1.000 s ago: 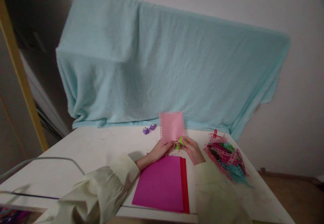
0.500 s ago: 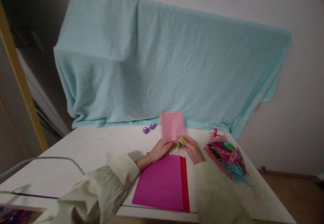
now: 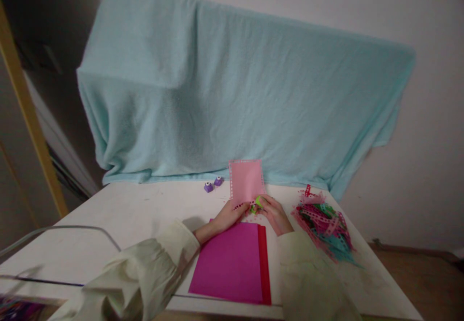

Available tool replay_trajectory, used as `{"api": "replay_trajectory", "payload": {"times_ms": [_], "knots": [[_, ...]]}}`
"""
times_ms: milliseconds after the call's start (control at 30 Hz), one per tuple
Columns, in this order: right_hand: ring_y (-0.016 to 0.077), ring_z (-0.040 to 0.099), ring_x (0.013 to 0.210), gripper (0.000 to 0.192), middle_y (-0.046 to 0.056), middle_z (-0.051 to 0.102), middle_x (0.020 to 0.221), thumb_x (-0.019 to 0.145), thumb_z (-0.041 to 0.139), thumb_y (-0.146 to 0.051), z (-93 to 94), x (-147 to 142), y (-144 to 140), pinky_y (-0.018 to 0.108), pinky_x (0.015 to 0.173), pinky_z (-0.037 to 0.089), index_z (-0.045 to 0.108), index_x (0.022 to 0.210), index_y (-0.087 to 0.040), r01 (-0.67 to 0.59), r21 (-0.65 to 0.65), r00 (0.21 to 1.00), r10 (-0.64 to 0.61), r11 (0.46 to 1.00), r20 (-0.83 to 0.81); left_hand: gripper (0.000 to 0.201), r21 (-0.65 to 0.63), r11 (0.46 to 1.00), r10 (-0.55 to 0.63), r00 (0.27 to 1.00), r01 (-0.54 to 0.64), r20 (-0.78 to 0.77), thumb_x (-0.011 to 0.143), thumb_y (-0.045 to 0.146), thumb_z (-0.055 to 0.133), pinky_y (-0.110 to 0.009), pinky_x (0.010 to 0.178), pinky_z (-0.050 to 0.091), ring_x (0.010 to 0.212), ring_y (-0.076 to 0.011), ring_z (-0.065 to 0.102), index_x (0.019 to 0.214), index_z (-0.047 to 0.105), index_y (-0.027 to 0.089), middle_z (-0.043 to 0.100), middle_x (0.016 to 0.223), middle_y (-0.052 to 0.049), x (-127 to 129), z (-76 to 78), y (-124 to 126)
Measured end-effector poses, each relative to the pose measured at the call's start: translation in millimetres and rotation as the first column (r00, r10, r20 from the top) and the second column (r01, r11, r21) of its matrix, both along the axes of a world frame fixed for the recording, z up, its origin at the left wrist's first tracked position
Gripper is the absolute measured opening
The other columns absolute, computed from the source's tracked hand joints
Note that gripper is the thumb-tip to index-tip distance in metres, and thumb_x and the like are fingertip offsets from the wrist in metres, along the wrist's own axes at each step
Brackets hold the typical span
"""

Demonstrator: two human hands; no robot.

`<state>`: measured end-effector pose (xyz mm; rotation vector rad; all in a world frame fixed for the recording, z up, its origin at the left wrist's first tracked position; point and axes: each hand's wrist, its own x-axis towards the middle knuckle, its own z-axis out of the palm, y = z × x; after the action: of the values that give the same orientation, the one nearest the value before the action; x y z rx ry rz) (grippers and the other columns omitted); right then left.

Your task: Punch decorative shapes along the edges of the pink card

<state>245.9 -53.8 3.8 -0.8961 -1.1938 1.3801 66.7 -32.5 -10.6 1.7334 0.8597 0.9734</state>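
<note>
A pink sheet of paper [image 3: 247,181] with small holes punched along its top, left and bottom edges stands tilted up over the table. My left hand [image 3: 229,214] is closed on its lower left edge. My right hand [image 3: 273,213] is closed around a small lime-green craft punch [image 3: 258,201] at the sheet's lower edge, right beside the left fingertips. Part of the punch is hidden by the fingers. Just below my hands lies a stack of magenta paper [image 3: 228,263], with red paper [image 3: 264,268] showing along its right side. Tiny pink scraps are scattered under the punch.
Two purple craft punches [image 3: 208,187] sit at the back of the white table [image 3: 145,214]. On the right is a heap of punched paper strips [image 3: 326,226] in several colours. A light blue cloth [image 3: 246,84] hangs behind. A cable [image 3: 87,227] runs across the left.
Almost nothing differs. The green punch and my right fingers have shifted very slightly at the sheet's lower edge; my left hand keeps its place.
</note>
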Motion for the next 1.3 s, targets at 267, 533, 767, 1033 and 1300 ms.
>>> {"api": "replay_trajectory", "payload": {"times_ms": [267, 533, 767, 1033, 1300], "knots": [[0.0210, 0.059, 0.077, 0.035, 0.005, 0.064, 0.079, 0.071, 0.073, -0.048, 11.9, -7.2, -5.5, 0.034, 0.069, 0.045, 0.069, 0.089, -0.018, 0.044, -0.024, 0.999, -0.043, 0.999, 0.021, 0.038, -0.030, 1.000, -0.002, 1.000, 0.002, -0.016, 0.091, 0.042, 0.040, -0.021, 0.050, 0.031, 0.051, -0.0106, 0.041, 0.072, 0.054, 0.014, 0.047, 0.056, 0.003, 0.6, -2.5, 0.3], [0.0212, 0.059, 0.076, 0.033, 0.006, 0.064, 0.078, 0.072, 0.071, -0.049, 12.0, -6.7, -5.2, 0.035, 0.069, 0.045, 0.069, 0.087, -0.019, 0.048, -0.025, 0.999, -0.047, 0.999, 0.023, 0.041, -0.078, 0.997, -0.022, 0.999, 0.020, -0.025, 0.090, 0.046, 0.038, -0.020, 0.045, 0.029, 0.046, -0.0100, 0.038, 0.072, 0.054, 0.014, 0.043, 0.051, 0.003, 1.9, -2.7, -0.7], [0.0211, 0.059, 0.077, 0.035, 0.006, 0.065, 0.080, 0.072, 0.071, -0.049, 9.7, -5.3, -4.4, 0.034, 0.070, 0.046, 0.070, 0.089, -0.019, 0.040, -0.035, 0.999, -0.039, 0.999, 0.023, 0.040, -0.067, 0.998, -0.010, 0.999, 0.007, -0.048, 0.090, 0.046, 0.039, -0.020, 0.046, 0.029, 0.047, -0.0100, 0.037, 0.072, 0.056, 0.014, 0.043, 0.052, 0.004, 1.7, -1.3, -1.8], [0.0197, 0.060, 0.077, 0.034, 0.006, 0.064, 0.080, 0.077, 0.068, -0.048, -1.5, 2.2, 1.6, 0.033, 0.071, 0.045, 0.069, 0.093, -0.018, 0.002, -0.040, 1.000, -0.002, 0.999, 0.001, 0.042, -0.030, 0.999, -0.027, 0.997, 0.025, -0.072, 0.090, 0.045, 0.037, -0.021, 0.048, 0.029, 0.048, -0.0101, 0.037, 0.070, 0.056, 0.014, 0.042, 0.052, 0.004, 0.2, 3.6, -3.7], [0.0196, 0.060, 0.078, 0.030, 0.006, 0.064, 0.081, 0.081, 0.065, -0.044, -5.4, 4.4, 2.7, 0.032, 0.073, 0.045, 0.068, 0.095, -0.017, -0.020, -0.029, 0.999, 0.019, 0.999, -0.037, 0.041, -0.033, 0.999, -0.039, 0.998, 0.038, -0.057, 0.092, 0.043, 0.036, -0.021, 0.048, 0.029, 0.047, -0.0105, 0.037, 0.071, 0.056, 0.014, 0.041, 0.050, 0.004, 0.3, 2.5, -4.1]]}}
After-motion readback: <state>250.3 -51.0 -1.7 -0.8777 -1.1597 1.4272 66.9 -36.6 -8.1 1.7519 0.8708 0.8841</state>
